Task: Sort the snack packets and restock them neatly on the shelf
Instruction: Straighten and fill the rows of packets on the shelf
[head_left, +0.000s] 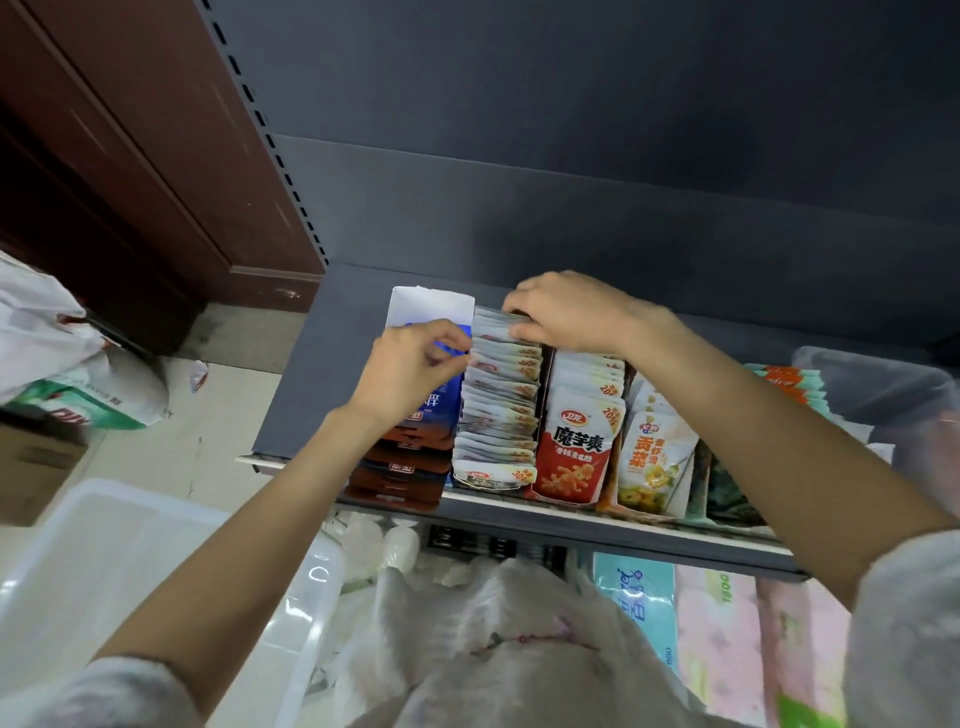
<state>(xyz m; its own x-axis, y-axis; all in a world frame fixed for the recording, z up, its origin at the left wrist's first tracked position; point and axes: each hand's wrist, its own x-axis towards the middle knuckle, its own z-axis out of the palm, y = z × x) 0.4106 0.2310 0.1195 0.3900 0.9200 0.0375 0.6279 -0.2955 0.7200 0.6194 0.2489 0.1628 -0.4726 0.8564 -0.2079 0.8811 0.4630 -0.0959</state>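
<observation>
A long row of white snack packets stands upright on the grey shelf, running from front to back. My right hand grips the rearmost packets of that row from above. My left hand presses with curled fingers against the row's left side, near its back. To the right stand a row of red and white packets and a row of yellow and white packets. Left of the white row lie brown packets with a blue and white box behind them.
A clear plastic bin sits at lower left, below the shelf. A white plastic bag lies below the shelf front. Tissue packs fill the lower shelf at right. Another clear bin stands on the shelf's right end. Bags lie on the floor at left.
</observation>
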